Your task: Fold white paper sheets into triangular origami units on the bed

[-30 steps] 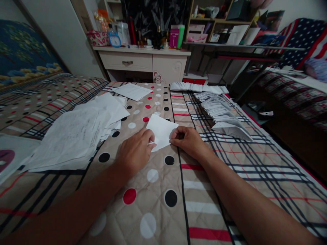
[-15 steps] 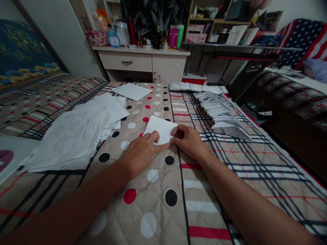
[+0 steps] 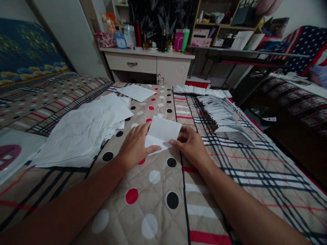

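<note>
A small white sheet of paper point(image 3: 163, 132) with a fold crease lies on the dotted and plaid quilt point(image 3: 158, 190) in front of me. My left hand point(image 3: 135, 146) grips its left edge, thumb under the near edge and fingers on the far side. My right hand point(image 3: 190, 144) pinches its right edge between thumb and fingers. A loose heap of white sheets point(image 3: 81, 131) lies to the left of my left hand. A long row of folded white papers point(image 3: 224, 115) runs away to the right of my right hand.
One more sheet point(image 3: 137, 92) lies at the far end of the quilt. Beyond the bed stand a pale dresser point(image 3: 148, 64) crowded with bottles and a clock, and shelves. A flag-patterned cloth point(image 3: 306, 44) hangs at the right. The bed's right edge drops to a dark floor.
The paper was pressed flat under both hands. Now it has been opened out wider and its far part is lifted, held at both edges. The view has shifted slightly.
</note>
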`<state>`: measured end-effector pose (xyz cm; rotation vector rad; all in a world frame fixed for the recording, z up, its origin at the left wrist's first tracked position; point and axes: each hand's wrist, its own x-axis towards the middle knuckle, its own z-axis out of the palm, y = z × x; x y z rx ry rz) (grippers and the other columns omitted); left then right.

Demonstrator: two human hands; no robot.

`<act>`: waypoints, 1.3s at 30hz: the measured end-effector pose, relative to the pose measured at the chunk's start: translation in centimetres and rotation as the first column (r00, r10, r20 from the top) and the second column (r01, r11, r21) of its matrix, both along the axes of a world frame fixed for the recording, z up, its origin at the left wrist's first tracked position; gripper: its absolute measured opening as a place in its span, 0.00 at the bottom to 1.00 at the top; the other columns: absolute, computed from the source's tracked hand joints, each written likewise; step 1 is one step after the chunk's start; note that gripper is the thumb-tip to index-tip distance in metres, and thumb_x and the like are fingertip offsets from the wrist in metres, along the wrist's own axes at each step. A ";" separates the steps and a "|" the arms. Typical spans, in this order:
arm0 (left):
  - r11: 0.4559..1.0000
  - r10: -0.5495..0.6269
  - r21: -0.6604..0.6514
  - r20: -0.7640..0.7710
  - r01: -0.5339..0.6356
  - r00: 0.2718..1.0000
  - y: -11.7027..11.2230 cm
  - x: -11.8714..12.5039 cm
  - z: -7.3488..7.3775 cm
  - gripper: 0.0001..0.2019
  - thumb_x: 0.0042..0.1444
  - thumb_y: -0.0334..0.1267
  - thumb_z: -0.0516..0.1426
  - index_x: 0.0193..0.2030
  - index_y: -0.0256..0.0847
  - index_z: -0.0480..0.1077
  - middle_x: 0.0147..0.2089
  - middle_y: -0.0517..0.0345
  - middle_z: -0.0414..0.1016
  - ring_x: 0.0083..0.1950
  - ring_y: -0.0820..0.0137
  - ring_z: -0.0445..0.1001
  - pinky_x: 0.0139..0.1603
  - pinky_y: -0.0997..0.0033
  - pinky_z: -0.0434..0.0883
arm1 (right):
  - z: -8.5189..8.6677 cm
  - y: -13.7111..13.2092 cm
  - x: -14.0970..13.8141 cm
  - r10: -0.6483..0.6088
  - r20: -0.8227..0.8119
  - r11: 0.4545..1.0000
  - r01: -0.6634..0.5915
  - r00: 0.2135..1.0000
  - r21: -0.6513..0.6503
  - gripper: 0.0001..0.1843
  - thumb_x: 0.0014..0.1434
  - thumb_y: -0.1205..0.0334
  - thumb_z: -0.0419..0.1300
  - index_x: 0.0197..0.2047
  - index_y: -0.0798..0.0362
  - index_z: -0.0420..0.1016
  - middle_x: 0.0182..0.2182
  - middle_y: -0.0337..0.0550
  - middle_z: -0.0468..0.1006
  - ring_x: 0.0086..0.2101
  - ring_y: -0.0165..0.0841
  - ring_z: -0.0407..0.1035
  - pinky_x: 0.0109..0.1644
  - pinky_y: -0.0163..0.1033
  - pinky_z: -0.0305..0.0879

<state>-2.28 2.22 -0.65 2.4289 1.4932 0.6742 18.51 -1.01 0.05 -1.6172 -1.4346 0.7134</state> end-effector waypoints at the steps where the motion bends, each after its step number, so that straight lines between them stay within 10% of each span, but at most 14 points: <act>1: 1.000 0.008 -0.007 0.001 -0.008 1.000 0.0 0.0 0.0 0.46 0.47 0.50 0.65 0.69 0.39 0.49 0.60 0.42 0.65 0.59 0.53 0.64 0.59 0.51 0.63 | 0.0 -0.2 -0.2 0.018 -0.002 1.000 -0.018 1.000 -0.004 0.28 0.43 0.62 0.71 0.49 0.52 0.71 0.31 0.41 0.80 0.30 0.35 0.74 0.34 0.38 0.67; 11: 0.977 0.069 -0.213 0.363 0.011 0.929 0.0 0.3 0.2 0.52 0.40 0.44 0.70 0.70 0.44 0.48 0.53 0.46 0.73 0.49 0.57 0.74 0.49 0.56 0.71 | 0.4 -0.8 -1.2 -0.013 -0.232 0.999 0.002 0.973 -0.048 0.12 0.41 0.61 0.71 0.32 0.54 0.79 0.28 0.44 0.82 0.28 0.37 0.74 0.28 0.37 0.66; 19: 0.846 0.331 -0.443 0.872 0.295 0.360 -1.1 2.5 1.7 0.26 0.42 0.41 0.68 0.49 0.36 0.69 0.38 0.54 0.78 0.29 0.73 0.74 0.32 0.74 0.70 | 1.2 -1.4 -2.7 -0.158 -0.634 0.972 0.232 0.757 0.034 0.19 0.43 0.57 0.72 0.37 0.58 0.79 0.35 0.49 0.83 0.32 0.38 0.76 0.36 0.39 0.70; 24: 0.832 0.248 -0.423 0.862 0.358 0.442 -2.6 3.8 1.9 0.14 0.48 0.45 0.65 0.33 0.35 0.72 0.26 0.59 0.73 0.24 0.77 0.67 0.24 0.77 0.65 | 1.6 -2.1 -4.1 -0.059 -0.674 0.985 0.153 0.737 0.081 0.19 0.44 0.60 0.71 0.40 0.56 0.77 0.38 0.46 0.82 0.36 0.36 0.75 0.40 0.38 0.70; 30: 0.821 0.207 -0.437 0.827 0.368 0.523 -2.7 3.8 1.8 0.15 0.51 0.48 0.63 0.28 0.36 0.72 0.22 0.60 0.71 0.20 0.77 0.64 0.20 0.77 0.61 | 1.6 -2.6 -4.4 0.050 -0.590 0.998 -0.062 0.806 -0.001 0.16 0.51 0.53 0.65 0.21 0.55 0.70 0.16 0.36 0.70 0.18 0.26 0.61 0.23 0.32 0.58; 39: 0.870 0.342 -0.445 0.855 0.212 0.390 -1.9 2.5 1.9 0.16 0.53 0.45 0.60 0.22 0.35 0.70 0.21 0.59 0.71 0.19 0.78 0.64 0.22 0.77 0.60 | 1.8 -2.5 -4.4 0.023 -0.607 0.999 0.000 0.795 0.037 0.14 0.51 0.57 0.66 0.22 0.56 0.70 0.17 0.38 0.71 0.17 0.26 0.61 0.21 0.32 0.57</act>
